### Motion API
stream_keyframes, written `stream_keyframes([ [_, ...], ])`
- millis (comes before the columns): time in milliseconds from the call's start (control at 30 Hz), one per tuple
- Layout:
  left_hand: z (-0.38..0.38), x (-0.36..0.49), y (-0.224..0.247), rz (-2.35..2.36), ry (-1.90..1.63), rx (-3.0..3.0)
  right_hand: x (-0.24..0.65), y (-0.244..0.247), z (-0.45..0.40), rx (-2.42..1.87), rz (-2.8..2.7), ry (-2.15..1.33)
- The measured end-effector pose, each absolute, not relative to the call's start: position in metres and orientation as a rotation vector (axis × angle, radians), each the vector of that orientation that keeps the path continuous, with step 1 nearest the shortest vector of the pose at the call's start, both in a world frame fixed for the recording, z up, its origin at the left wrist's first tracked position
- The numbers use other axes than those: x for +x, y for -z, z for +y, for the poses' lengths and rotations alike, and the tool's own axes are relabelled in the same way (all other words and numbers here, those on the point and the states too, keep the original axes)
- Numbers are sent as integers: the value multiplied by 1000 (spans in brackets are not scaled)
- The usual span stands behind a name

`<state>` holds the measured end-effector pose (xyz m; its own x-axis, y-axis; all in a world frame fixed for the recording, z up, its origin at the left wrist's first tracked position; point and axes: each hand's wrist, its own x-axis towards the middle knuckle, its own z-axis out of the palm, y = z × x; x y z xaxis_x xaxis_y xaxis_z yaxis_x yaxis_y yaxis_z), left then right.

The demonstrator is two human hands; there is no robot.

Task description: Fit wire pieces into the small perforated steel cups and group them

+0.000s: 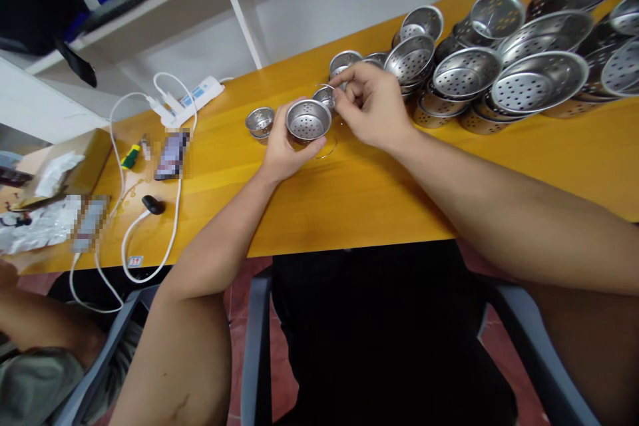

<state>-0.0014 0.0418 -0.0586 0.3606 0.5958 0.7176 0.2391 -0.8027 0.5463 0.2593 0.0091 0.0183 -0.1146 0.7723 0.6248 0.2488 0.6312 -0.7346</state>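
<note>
My left hand [287,150] is wrapped round a small perforated metal cup [308,121], its open top tilted toward me. Just to the right, my right hand [372,103] pinches a thin curved metal wire [324,85] between thumb and fingertips. A second curve of thin wire [327,150] shows below the cup, by my left thumb; whether the two join I cannot tell. Behind the held cup is another small perforated cup [324,97], partly hidden. One more perforated cup [259,121] stands on the table left of my left hand.
Stacked perforated metal cups [466,73] of several sizes crowd the right of the yellow table [349,206]. At left are a power strip [200,100] with white cables, a phone [172,154], a green-yellow tool [130,157] and a cardboard box [94,160]. Another person's arm [44,319] shows at lower left.
</note>
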Motion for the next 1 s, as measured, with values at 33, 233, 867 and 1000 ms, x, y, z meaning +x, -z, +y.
stream_keyframes([
  [33, 41, -2, 58, 747, -1427, 2276, 259, -18, 9, -851, -1672, -552],
  [233, 40, -3, 56, 795, -1386, 2251, 259, -20, 8, -846, -1677, -565],
  [867, 22, 10, 37, 926, -1368, 2099, 254, -24, -2, -881, -1757, -660],
  [1000, 28, 8, 44, 885, -1323, 2136, 251, -21, -3, -893, -1762, -664],
])
